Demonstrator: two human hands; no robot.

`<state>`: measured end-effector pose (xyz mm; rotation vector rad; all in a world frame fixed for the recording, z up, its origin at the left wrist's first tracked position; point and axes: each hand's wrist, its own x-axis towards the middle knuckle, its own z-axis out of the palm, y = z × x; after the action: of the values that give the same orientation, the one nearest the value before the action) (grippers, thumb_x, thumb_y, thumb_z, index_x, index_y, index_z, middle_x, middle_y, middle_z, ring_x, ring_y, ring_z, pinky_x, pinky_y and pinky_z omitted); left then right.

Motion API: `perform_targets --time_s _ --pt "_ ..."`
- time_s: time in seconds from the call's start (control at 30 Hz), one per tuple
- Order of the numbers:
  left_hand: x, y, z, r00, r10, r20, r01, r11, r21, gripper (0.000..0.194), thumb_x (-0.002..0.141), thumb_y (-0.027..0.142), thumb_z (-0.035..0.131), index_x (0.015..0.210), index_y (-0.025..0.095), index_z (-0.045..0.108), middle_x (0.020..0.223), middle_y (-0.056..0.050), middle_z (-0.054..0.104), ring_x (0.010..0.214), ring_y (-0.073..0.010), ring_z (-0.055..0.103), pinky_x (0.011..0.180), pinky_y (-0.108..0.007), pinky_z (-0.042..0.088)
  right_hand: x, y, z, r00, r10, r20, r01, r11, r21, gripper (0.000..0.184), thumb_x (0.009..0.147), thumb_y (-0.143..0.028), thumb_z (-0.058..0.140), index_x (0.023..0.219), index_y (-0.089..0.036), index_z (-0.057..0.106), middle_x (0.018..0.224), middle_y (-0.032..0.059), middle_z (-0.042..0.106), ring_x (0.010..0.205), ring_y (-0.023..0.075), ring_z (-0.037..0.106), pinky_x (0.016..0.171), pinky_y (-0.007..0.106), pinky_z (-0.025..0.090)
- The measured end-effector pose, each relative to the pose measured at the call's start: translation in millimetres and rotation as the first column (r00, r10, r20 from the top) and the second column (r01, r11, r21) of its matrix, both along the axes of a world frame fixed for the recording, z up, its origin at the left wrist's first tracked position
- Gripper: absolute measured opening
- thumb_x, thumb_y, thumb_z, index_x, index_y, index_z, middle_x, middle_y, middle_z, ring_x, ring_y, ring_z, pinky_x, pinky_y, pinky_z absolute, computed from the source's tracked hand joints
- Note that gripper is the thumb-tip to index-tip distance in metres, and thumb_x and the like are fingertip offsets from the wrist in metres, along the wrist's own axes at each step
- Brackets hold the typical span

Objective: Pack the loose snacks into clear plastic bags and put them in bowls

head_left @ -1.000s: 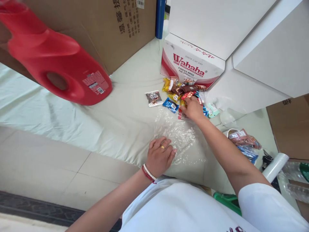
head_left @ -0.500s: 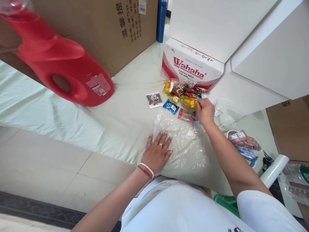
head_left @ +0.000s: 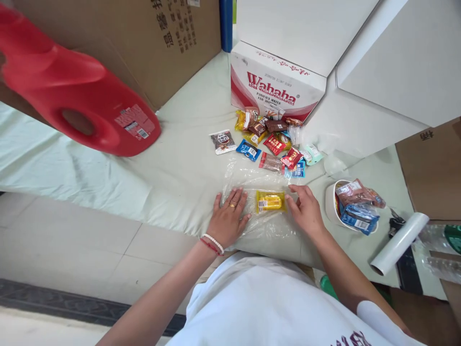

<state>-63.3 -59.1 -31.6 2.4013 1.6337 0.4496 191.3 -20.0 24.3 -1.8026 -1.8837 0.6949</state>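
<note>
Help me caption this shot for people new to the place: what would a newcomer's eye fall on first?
The big red jug at the upper left probably draws the eye first, in front of a brown cardboard box. Next comes the yellow packet on clear plastic film, between the left hand and the right hand. Beyond them, colourful snack packets cluster before the red-and-white Wahaha box.

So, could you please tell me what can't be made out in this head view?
Head view:
Red jug: top cut off by the left edge.
White tub: inside bottom hidden by packets.
Shirt lettering: cut off by the bottom edge.
Yellow packet: fine print too small.
</note>
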Motion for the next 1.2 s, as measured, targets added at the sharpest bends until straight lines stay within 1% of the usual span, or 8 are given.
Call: perform_targets --time_s 0.17,0.33,0.43,0.53,0.67,0.8,0.93,1.2 --pt "-4.5 -2.3 0.0 0.998 0.059 -0.028 -0.059 0.998 -0.003 0.059 0.103 0.041 0.042 0.157 0.017 0.041 0.162 -0.02 0.04 0.151 -0.035 0.038 0.123 -0.071 0.01 -13.6 5.2 13.6 0.855 0.427 0.296 -0.396 0.904 -0.162 0.055 0.093 -0.038 0.065 0.146 -0.027 0.054 0.147 0.0111 0.054 0.106 0.0251 0.067 0.083 0.034 0.054" --pt "-10.2 -4.7 -0.9 0.996 0.074 -0.057 -0.075 0.997 -0.021 0.066 0.101 0.044 0.046 0.158 0.014 0.037 0.164 -0.021 0.036 0.152 -0.0357 0.037 0.124 -0.07 0.01 -23.4 16.6 23.3 0.846 0.41 0.342 -0.373 0.912 -0.17 0.047 0.098 -0.033 0.06 0.144 -0.026 0.055 0.135 0.0093 0.063 0.112 0.0252 0.066 0.087 0.032 0.051" --pt "-15.7 -10.4 2.1 0.998 0.065 -0.022 -0.063 0.994 0.087 0.067 0.099 0.044 0.052 0.157 0.013 0.038 0.163 -0.022 0.037 0.153 -0.0387 0.033 0.123 -0.071 0.011 -32.3 19.9 23.0 0.859 0.408 0.31 -0.381 0.913 -0.147 0.047 0.098 -0.033 0.06 0.144 -0.027 0.054 0.137 0.0096 0.061 0.117 0.026 0.064 0.091 0.034 0.052" --pt "-29.7 -19.0 3.1 0.987 -0.131 0.087 0.112 0.973 0.201 0.064 0.096 0.042 0.059 0.153 0.019 0.042 0.158 -0.019 0.047 0.152 -0.0358 0.037 0.125 -0.063 0.022 -32.2 15.7 14.0 0.843 0.48 0.242 -0.453 0.877 -0.161 0.053 0.095 -0.024 0.062 0.147 -0.024 0.051 0.154 0.0138 0.046 0.128 0.0275 0.059 0.1 0.039 0.052" --pt "-57.3 -28.5 -3.2 0.906 -0.36 0.221 0.337 0.932 0.138 0.052 0.092 0.039 0.066 0.139 0.02 0.053 0.153 -0.019 0.052 0.143 -0.0292 0.05 0.119 -0.047 0.044 7.5 -18.2 0.8 0.861 0.498 0.101 -0.502 0.865 0.014 0.057 0.098 -0.033 0.061 0.152 -0.024 0.044 0.157 0.017 0.04 0.143 0.0275 0.045 0.111 0.047 0.047" --pt "-71.5 -34.7 -4.1 0.892 -0.378 0.249 0.376 0.925 0.059 0.014 0.094 0.023 0.061 0.108 0.022 0.066 0.141 -0.012 0.064 0.146 -0.0276 0.048 0.122 -0.05 0.041 59.9 -67.0 -13.1 0.884 0.456 0.102 -0.46 0.888 0.012 0.044 0.096 -0.041 0.064 0.138 -0.03 0.06 0.144 0.0135 0.057 0.135 0.0314 0.051 0.11 0.056 0.048" --pt "-71.0 -35.8 7.3 0.881 -0.36 0.307 0.38 0.925 -0.008 0.018 0.097 0.015 0.053 0.093 0.023 0.068 0.129 -0.007 0.072 0.145 -0.0241 0.049 0.118 -0.048 0.045 77.3 -87.8 -20.7 0.931 0.365 0.022 -0.366 0.931 0.003 0.023 0.102 -0.032 0.051 0.108 -0.034 0.073 0.125 0.0097 0.069 0.118 0.029 0.062 0.101 0.054 0.053" --pt "-73.9 7.5 50.7 0.9 -0.054 0.433 0.181 0.949 -0.258 0.024 0.099 0.04 0.051 0.096 0.022 0.066 0.107 -0.006 0.077 0.099 -0.0196 0.072 0.091 -0.032 0.056 73.1 -25.6 18.2 0.939 0.299 -0.17 -0.322 0.938 -0.129 0.027 0.099 -0.045 0.052 0.102 -0.027 0.073 0.097 0.0057 0.075 0.09 0.0233 0.068 0.085 0.038 0.054"
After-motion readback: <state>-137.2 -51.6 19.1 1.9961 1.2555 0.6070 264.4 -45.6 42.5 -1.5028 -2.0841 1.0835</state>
